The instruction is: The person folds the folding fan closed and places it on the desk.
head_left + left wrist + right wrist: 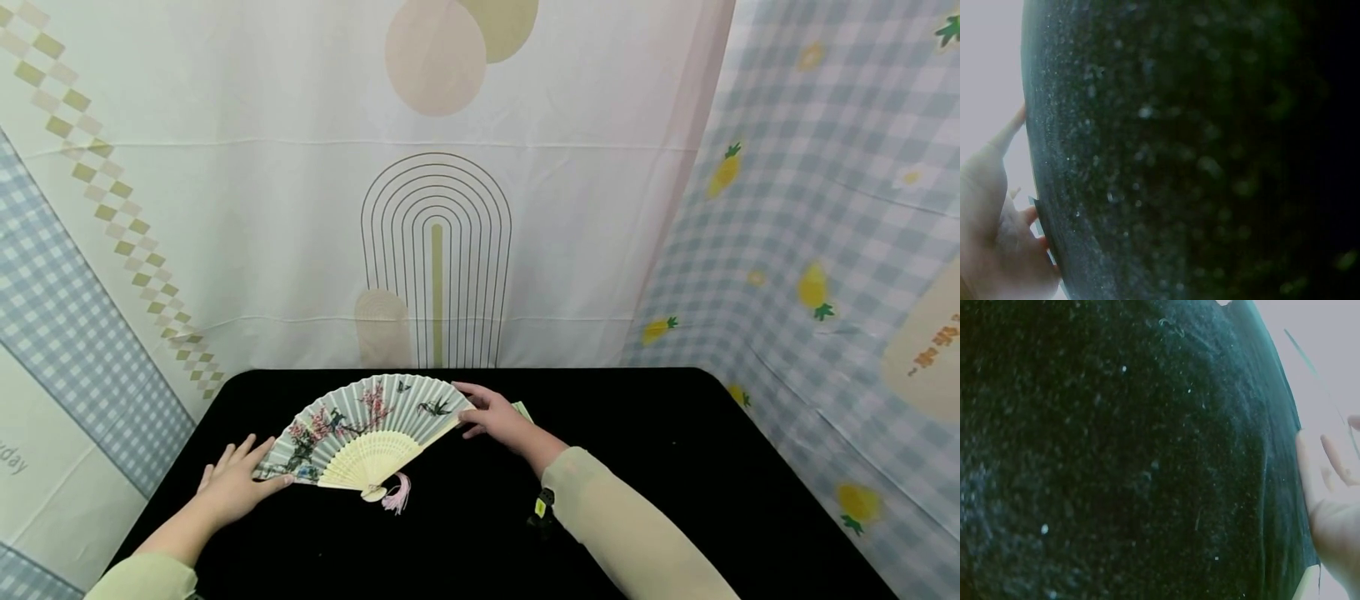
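Observation:
A spread folding fan point(360, 429) with pink blossoms, dark leaves and pale ribs lies over the black table, its arc toward the far side. A pink tassel point(397, 494) hangs from its pivot at the near end. At the fan's left corner is my left hand point(236, 487), fingers straight and spread, the thumb along the lower edge. My right hand point(498, 421) pinches the right end, with fingers above and below the outer rib. The left wrist view shows part of the left hand point(991, 219) at its border; the right hand point(1335, 500) shows at the right wrist view's border.
The black tabletop point(637, 467) fills most of both wrist views. A small pale green object point(522, 410) is partly hidden behind the right wrist. Behind the table hangs a white patterned curtain point(585, 250), with a blue checked curtain point(787, 250) along the right.

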The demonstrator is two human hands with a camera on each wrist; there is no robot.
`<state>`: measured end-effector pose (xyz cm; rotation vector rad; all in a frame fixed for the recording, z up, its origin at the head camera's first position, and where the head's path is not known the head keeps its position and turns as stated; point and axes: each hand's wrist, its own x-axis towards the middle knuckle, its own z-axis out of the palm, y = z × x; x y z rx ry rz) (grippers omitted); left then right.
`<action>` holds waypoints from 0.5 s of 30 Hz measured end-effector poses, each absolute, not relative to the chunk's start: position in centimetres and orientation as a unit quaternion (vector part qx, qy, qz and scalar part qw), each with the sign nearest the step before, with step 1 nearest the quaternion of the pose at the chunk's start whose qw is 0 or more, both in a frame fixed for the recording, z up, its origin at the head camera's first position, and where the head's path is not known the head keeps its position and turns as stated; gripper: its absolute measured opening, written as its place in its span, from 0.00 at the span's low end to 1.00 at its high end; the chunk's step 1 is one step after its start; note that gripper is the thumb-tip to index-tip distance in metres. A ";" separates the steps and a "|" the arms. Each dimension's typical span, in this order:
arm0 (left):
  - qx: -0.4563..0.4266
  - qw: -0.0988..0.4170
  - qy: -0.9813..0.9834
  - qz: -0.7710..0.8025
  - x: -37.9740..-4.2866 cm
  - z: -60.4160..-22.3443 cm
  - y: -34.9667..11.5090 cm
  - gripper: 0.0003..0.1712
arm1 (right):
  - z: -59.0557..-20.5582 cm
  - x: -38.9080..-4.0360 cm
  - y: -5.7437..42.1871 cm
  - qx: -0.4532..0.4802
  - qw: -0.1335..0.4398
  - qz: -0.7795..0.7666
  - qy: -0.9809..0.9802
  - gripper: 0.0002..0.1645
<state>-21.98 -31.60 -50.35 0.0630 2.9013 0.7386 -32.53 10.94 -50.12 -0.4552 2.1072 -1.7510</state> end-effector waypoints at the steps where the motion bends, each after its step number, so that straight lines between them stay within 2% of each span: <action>1: 0.021 0.073 0.966 0.247 -22.0 -50.4 -31.6 0.59 | -50.1 -32.5 10.9 -0.158 0.188 -0.632 0.735 0.34; 15: 0.022 0.080 0.964 0.251 -22.0 -50.3 -31.6 0.59 | -50.1 -32.4 11.3 -0.131 0.237 -0.696 0.665 0.35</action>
